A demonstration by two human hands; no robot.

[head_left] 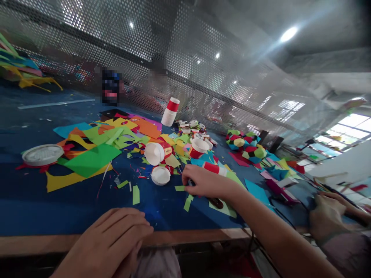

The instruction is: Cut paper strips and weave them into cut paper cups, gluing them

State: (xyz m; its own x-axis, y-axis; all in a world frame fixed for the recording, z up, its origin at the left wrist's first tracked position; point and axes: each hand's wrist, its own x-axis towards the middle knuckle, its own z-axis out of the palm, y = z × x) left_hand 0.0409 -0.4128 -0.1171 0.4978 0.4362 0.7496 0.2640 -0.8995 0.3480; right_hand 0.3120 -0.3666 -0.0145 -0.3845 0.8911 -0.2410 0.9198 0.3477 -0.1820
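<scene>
My left hand (pixel 116 235) rests at the table's front edge with its fingers lying flat and side by side, holding nothing that I can see. Farther forward, my right hand (pixel 199 180) is closed, its fingers curled down over a dark tool. The brown end of this tool (pixel 216 202) sticks out under my wrist; its kind is mostly hidden. Light green paper scraps (pixel 188 203) lie around the fingers. To the left of this hand are a white round lid or cup (pixel 160 176) and a tipped paper cup (pixel 155 153). A red and white cup (pixel 214 168) lies just behind it.
Coloured paper sheets (pixel 92 158) are heaped at left, beside a roll of tape (pixel 43 155). A stack of cups (pixel 170 112) stands near the perforated screen. Colourful patchwork balls (pixel 246 144) sit at right. Another person's hand (pixel 327 214) is at the far right.
</scene>
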